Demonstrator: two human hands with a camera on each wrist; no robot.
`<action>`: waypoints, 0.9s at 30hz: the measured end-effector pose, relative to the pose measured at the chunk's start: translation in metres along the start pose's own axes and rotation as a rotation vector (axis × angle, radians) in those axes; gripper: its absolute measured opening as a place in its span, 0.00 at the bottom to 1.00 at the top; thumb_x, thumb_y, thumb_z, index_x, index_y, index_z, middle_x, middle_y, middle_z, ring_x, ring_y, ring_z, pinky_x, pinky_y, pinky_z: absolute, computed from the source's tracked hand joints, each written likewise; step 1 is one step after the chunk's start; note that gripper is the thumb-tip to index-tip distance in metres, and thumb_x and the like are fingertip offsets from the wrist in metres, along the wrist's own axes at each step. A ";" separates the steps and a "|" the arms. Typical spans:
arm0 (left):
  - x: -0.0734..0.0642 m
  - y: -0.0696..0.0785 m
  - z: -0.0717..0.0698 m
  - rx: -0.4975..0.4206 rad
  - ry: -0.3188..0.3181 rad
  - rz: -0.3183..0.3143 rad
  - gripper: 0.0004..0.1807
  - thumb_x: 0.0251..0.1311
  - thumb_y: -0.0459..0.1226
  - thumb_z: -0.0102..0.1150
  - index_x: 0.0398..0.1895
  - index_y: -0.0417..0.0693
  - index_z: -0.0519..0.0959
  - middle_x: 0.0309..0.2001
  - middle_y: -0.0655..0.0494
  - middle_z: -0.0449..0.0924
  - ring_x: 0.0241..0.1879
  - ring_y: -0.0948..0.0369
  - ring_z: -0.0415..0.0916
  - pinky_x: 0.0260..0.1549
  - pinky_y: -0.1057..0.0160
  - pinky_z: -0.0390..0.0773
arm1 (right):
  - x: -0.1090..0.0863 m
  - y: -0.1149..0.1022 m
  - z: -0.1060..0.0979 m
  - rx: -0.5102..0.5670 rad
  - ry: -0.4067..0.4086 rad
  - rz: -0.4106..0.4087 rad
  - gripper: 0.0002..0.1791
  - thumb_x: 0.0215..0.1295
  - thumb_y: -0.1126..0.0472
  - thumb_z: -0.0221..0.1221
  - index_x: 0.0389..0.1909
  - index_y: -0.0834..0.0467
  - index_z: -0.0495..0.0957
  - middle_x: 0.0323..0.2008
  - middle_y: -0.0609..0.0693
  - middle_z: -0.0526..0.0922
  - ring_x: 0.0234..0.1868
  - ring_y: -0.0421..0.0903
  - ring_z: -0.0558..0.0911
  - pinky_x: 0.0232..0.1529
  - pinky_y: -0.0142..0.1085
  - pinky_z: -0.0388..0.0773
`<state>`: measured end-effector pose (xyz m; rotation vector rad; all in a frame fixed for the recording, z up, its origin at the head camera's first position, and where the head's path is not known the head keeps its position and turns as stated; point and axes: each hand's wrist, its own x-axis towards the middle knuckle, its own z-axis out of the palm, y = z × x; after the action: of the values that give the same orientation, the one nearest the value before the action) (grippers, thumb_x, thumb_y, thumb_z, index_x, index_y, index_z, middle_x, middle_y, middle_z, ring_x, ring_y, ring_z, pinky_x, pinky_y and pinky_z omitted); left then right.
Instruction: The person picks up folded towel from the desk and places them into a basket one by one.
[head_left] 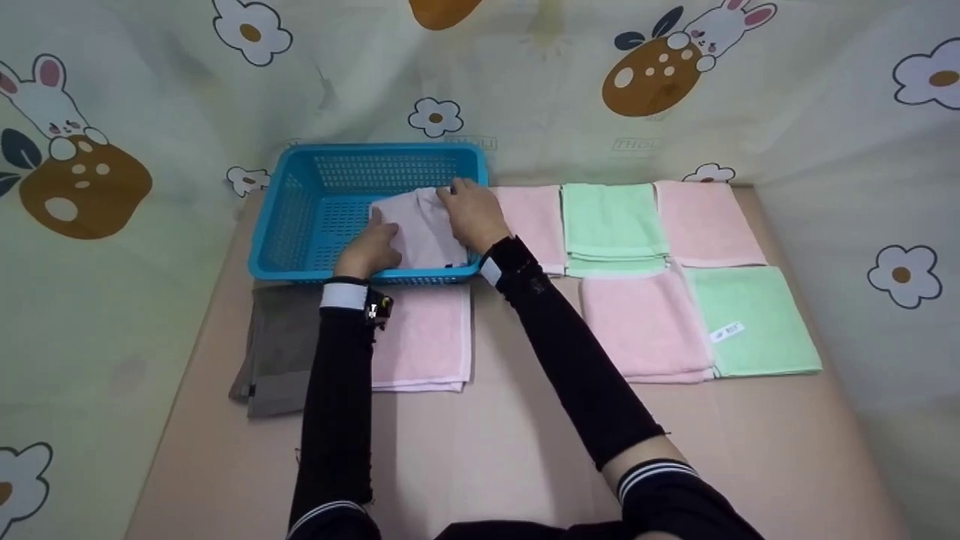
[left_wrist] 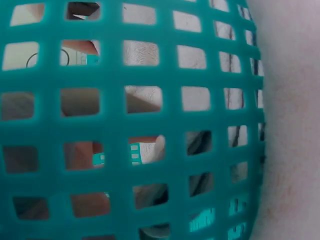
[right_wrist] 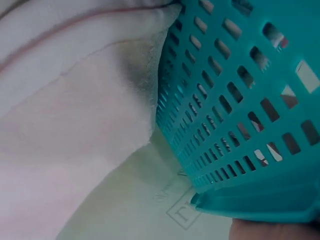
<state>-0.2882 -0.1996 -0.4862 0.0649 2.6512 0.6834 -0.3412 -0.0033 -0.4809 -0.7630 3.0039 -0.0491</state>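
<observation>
We think the cloth [head_left: 417, 229] in the right of the basket [head_left: 386, 148] is soft and light, best held by its edges, and our right hand [head_left: 475, 216] pinches it, but we can't tell if our left hand [head_left: 369, 250] grips.

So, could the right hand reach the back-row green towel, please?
Probably yes: once the right hand clears the basket rim, only a flat pink towel lies before the green towel.

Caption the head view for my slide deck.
Left hand and right hand hold a pale cloth in a blue basket near folded towels.
</observation>
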 end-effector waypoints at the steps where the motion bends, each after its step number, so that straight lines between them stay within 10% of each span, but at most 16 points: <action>1: 0.000 0.000 0.000 0.009 -0.017 -0.006 0.36 0.66 0.28 0.51 0.79 0.35 0.59 0.83 0.34 0.33 0.82 0.38 0.41 0.78 0.41 0.52 | 0.000 0.000 0.001 -0.046 -0.013 -0.007 0.27 0.80 0.59 0.52 0.77 0.54 0.67 0.77 0.59 0.66 0.77 0.55 0.66 0.77 0.46 0.64; 10: 0.002 0.001 -0.002 0.074 -0.083 -0.007 0.35 0.69 0.35 0.49 0.80 0.38 0.59 0.83 0.34 0.40 0.82 0.39 0.42 0.79 0.40 0.50 | 0.003 0.000 -0.002 -0.318 -0.144 -0.028 0.25 0.75 0.41 0.53 0.61 0.51 0.83 0.68 0.50 0.79 0.73 0.53 0.71 0.83 0.54 0.38; 27: 0.000 0.004 -0.001 0.128 -0.068 -0.056 0.35 0.71 0.41 0.49 0.79 0.39 0.61 0.82 0.33 0.43 0.80 0.36 0.48 0.76 0.35 0.55 | 0.004 -0.001 -0.002 -0.296 -0.169 -0.066 0.16 0.76 0.51 0.53 0.34 0.53 0.86 0.27 0.49 0.85 0.47 0.50 0.86 0.81 0.61 0.32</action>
<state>-0.2890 -0.1962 -0.4837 0.0485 2.6176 0.4845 -0.3440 -0.0060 -0.4788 -0.8408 2.8568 0.4437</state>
